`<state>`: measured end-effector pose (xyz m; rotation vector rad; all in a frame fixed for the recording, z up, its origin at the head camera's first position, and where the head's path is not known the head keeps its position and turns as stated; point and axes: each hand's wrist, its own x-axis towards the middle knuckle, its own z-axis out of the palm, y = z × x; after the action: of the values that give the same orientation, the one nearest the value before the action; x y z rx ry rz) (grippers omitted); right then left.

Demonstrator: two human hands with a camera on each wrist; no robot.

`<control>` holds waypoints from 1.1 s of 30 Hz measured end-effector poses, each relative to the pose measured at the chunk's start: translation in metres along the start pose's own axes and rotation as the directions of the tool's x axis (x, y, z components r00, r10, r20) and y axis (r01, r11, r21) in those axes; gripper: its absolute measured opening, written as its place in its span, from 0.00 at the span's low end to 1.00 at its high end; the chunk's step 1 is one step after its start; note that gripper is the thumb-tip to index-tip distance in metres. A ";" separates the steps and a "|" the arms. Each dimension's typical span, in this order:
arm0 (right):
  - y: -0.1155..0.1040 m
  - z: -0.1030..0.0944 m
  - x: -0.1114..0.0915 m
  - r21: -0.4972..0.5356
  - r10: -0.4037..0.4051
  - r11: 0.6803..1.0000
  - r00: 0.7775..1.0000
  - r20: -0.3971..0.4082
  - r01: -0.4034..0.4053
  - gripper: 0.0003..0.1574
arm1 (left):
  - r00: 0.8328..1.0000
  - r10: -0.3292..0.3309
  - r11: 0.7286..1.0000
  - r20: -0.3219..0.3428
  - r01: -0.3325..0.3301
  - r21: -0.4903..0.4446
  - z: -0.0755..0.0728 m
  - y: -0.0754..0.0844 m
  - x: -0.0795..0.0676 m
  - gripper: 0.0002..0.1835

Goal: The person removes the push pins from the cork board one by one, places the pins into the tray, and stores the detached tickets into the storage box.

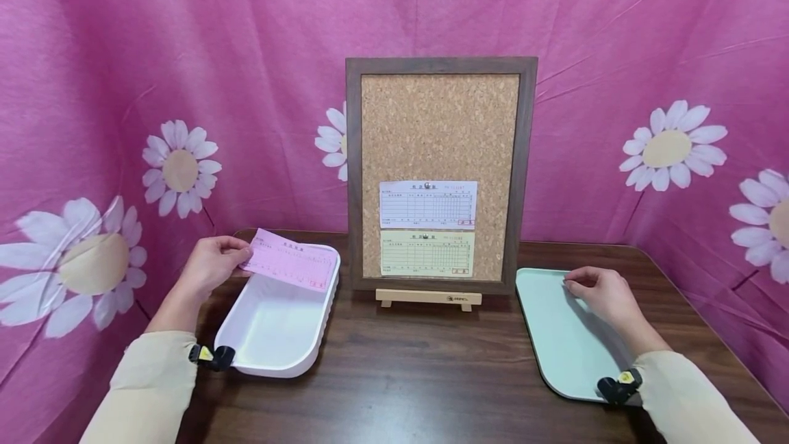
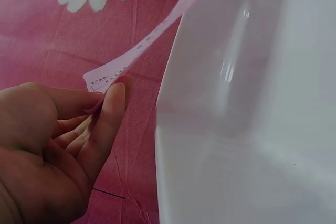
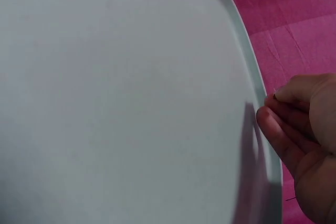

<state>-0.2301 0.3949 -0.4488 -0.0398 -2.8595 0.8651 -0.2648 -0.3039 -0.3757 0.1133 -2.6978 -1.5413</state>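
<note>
My left hand (image 1: 212, 267) pinches a pink printed receipt slip (image 1: 290, 260) by its left end, between thumb and fingers. The slip slants over the far part of a white plastic basket (image 1: 277, 365); in the left wrist view the slip (image 2: 131, 53) bends upward from the fingertips. On the right, my right hand (image 1: 607, 297) is above a pale green tray (image 1: 555, 341). Its thumb and fingertips pinch a tiny pin (image 3: 274, 96), mostly hidden by the fingers. A white slip (image 1: 425, 205) and a yellow slip (image 1: 425, 255) are pinned on the corkboard (image 1: 437, 129), one above the other.
The dark-framed corkboard stands on a small wooden stand (image 1: 428, 298) at the table's back, between basket and tray. Brown wooden table (image 1: 419, 375) spreads in front. A pink curtain (image 1: 277, 53) with daisies hangs behind and at both sides.
</note>
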 end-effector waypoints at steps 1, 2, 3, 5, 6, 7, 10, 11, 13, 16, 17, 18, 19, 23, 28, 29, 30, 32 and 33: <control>0.000 0.000 0.000 -0.001 0.003 1.000 1.000 0.004 -0.003 0.14 | 1.000 0.000 1.000 0.002 0.000 0.010 0.000 0.000 0.000 0.16; 0.001 0.000 0.000 -0.004 0.005 1.000 1.000 0.006 -0.005 0.14 | 1.000 0.001 1.000 0.005 -0.001 0.022 0.001 0.000 0.000 0.16; 0.001 0.000 0.000 -0.006 0.006 1.000 1.000 0.009 -0.006 0.14 | 1.000 0.000 0.999 0.006 0.000 0.033 0.001 0.001 0.000 0.16; 0.001 0.001 0.000 -0.009 0.004 1.000 1.000 0.012 -0.004 0.14 | 1.000 -0.002 0.998 0.014 0.001 0.055 0.001 0.001 0.000 0.15; 0.002 0.001 0.000 -0.013 0.001 1.000 1.000 0.010 -0.001 0.14 | 1.000 -0.001 0.998 0.021 -0.001 0.067 0.001 0.002 0.000 0.15; 0.002 0.001 0.000 -0.017 -0.001 1.000 1.000 0.008 0.001 0.15 | 1.000 0.001 0.997 0.029 -0.003 0.075 0.001 0.002 -0.001 0.15; 0.002 0.001 0.000 -0.029 -0.007 1.000 1.000 0.005 0.007 0.15 | 0.998 0.006 0.997 0.059 -0.011 0.081 0.002 0.003 -0.001 0.16; 0.002 0.000 0.000 -0.033 -0.008 0.999 1.000 0.007 0.008 0.15 | 0.998 0.009 0.996 0.066 -0.014 0.084 0.002 0.003 0.000 0.16; 0.001 0.000 0.001 -0.032 -0.009 0.999 1.000 0.014 0.010 0.16 | 0.997 0.009 0.996 0.075 -0.016 0.092 0.002 0.003 0.000 0.16; 0.001 0.001 0.002 -0.035 -0.017 0.999 1.000 0.023 0.017 0.16 | 0.996 0.003 0.992 0.092 -0.014 0.122 0.002 0.004 -0.001 0.15; 0.001 0.001 0.002 -0.036 -0.018 0.999 1.000 0.024 0.019 0.16 | 0.995 0.002 0.991 0.102 -0.016 0.132 0.002 0.004 -0.001 0.15; 0.000 0.001 0.002 -0.038 -0.021 0.999 1.000 0.022 0.022 0.15 | 0.994 0.001 0.991 0.113 -0.016 0.134 0.002 0.004 -0.001 0.15; 0.001 0.001 0.003 -0.042 -0.024 0.999 1.000 0.019 0.025 0.15 | 0.992 0.000 0.991 0.124 -0.017 0.134 0.002 0.004 -0.001 0.15; 0.001 0.001 0.003 -0.052 -0.036 0.998 0.999 0.007 0.036 0.14 | 0.989 0.001 0.992 0.145 -0.019 0.122 0.002 0.005 -0.003 0.14; 0.002 0.001 0.004 -0.054 -0.040 0.998 0.999 0.006 0.040 0.13 | 0.989 0.001 0.990 0.146 -0.021 0.140 0.000 0.005 -0.004 0.14; 0.002 0.001 0.004 -0.053 -0.040 0.998 0.999 0.008 0.040 0.13 | 0.989 0.000 0.990 0.147 -0.021 0.142 0.000 0.005 -0.004 0.15; 0.002 0.001 0.004 -0.057 -0.038 0.998 0.999 0.007 0.038 0.13 | 0.989 0.000 0.990 0.149 -0.021 0.142 0.000 0.004 -0.004 0.15; 0.002 0.001 0.004 -0.057 -0.035 0.998 0.999 0.008 0.035 0.14 | 0.989 -0.004 0.989 0.150 -0.018 0.144 -0.001 0.005 -0.005 0.15; 0.003 0.000 0.004 -0.059 -0.033 0.998 0.999 0.007 0.033 0.14 | 0.989 -0.004 0.989 0.151 -0.018 0.146 -0.001 0.005 -0.005 0.15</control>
<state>-0.2343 0.3970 -0.4501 0.0031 -2.8824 0.7754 -0.2601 -0.3020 -0.3710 -0.0093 -2.9236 -1.4017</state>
